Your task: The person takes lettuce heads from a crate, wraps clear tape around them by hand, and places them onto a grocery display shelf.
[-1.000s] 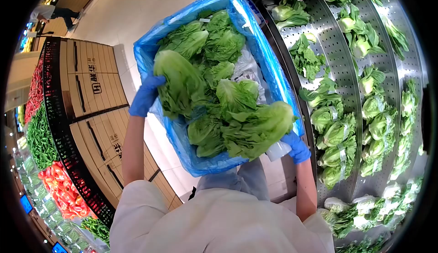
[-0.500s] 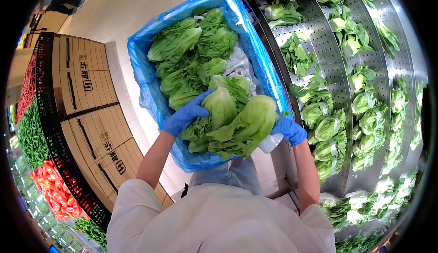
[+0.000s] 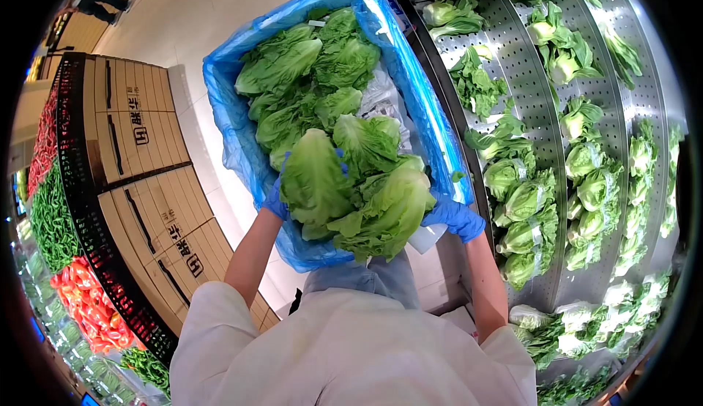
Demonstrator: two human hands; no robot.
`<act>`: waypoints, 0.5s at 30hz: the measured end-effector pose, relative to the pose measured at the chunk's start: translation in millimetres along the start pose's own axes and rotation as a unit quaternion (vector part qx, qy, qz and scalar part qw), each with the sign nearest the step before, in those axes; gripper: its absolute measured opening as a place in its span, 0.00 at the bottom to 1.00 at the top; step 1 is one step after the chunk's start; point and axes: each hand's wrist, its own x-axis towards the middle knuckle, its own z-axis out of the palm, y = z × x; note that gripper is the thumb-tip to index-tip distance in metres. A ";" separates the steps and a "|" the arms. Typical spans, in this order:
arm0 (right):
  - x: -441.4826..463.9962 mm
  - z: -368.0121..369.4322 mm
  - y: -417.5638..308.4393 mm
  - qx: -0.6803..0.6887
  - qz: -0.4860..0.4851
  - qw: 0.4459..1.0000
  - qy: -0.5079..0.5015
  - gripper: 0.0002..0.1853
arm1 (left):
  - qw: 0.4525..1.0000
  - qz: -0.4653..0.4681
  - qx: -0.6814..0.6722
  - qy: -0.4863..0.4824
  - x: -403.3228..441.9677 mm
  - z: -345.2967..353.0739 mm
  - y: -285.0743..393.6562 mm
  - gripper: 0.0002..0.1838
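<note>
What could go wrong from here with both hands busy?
The ruffled green lettuce head in the blue-gloved right hand appears to overhang the near edge of the rectangular crate lined with blue plastic film, so it might fall outside.

The smooth white cylindrical object by that hand hangs beyond the rim and could slip.

The pale-green lettuce head in the blue-gloved left hand may tear if squeezed.

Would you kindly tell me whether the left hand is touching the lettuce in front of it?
Touching: the head view shows the left hand cupping the lettuce from behind, its blue glove showing at both sides.
</note>
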 end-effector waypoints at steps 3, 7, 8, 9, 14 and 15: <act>-4.4 5.9 -5.7 -0.025 -0.025 0.999 -0.004 0.27 | 0.990 -0.012 0.019 -0.139 -3.1 16.5 -7.5 0.22; -5.4 6.8 -11.9 -0.090 -0.026 0.996 -0.007 0.27 | 0.964 -0.031 0.201 -0.170 -9.1 21.1 3.4 0.20; -3.0 7.1 -14.5 -0.075 -0.010 0.997 -0.031 0.27 | 0.965 -0.030 0.200 -0.168 -11.5 22.4 4.3 0.20; -0.3 7.0 -16.8 -0.060 0.006 0.997 -0.055 0.27 | 0.988 -0.082 0.102 -0.085 -13.9 29.0 5.1 0.19; 22.9 4.5 -0.8 -0.004 0.055 0.996 -0.073 0.29 | 0.920 -0.020 0.374 -0.115 10.1 42.0 -8.8 0.23; 22.6 2.4 3.7 -0.007 0.031 0.997 -0.077 0.29 | 0.920 -0.019 0.373 -0.115 8.6 38.6 -9.4 0.23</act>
